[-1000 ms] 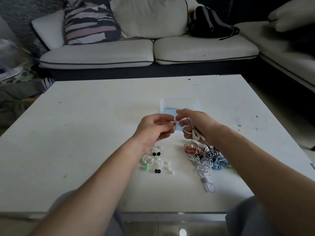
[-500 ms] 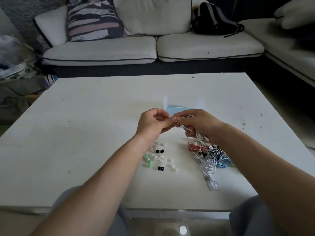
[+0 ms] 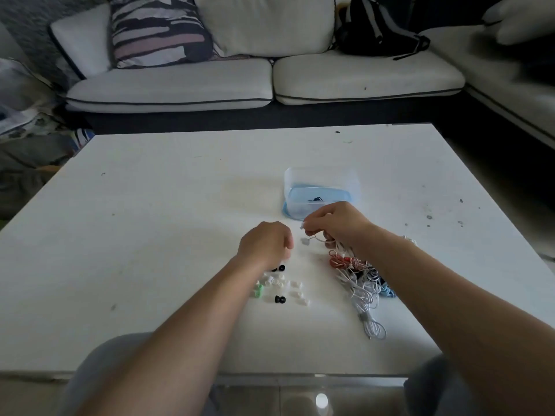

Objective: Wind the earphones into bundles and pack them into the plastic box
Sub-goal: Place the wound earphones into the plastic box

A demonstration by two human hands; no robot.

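The desk (image 3: 180, 235) carried everything, and the plastic box (image 3: 322, 175) stood just beyond the right hand (image 3: 341, 223), open-topped, with something blue under or inside it. A tangle of earphones (image 3: 357, 277) lay beneath and behind that hand's wrist, with red, white, black and blue cords crossing. The right hand pinched a white earphone (image 3: 315, 239) by its cord, one bud dangling toward the left hand (image 3: 264, 246), which hovered knuckles-up just beside it, fingers curled under. The step looked like freeing this one set for winding. It would likely go best by drawing the cord slowly out of the tangle while the left hand steadied the heap, then looping it evenly round the fingers and tucking the end before packing it. Ear tips (image 3: 280, 284) lay scattered under the left hand's wrist. Whether the left hand held anything could not be told, its fingertips being hidden; the box's contents showed only as a dark smudge; the right forearm covered part of the tangle
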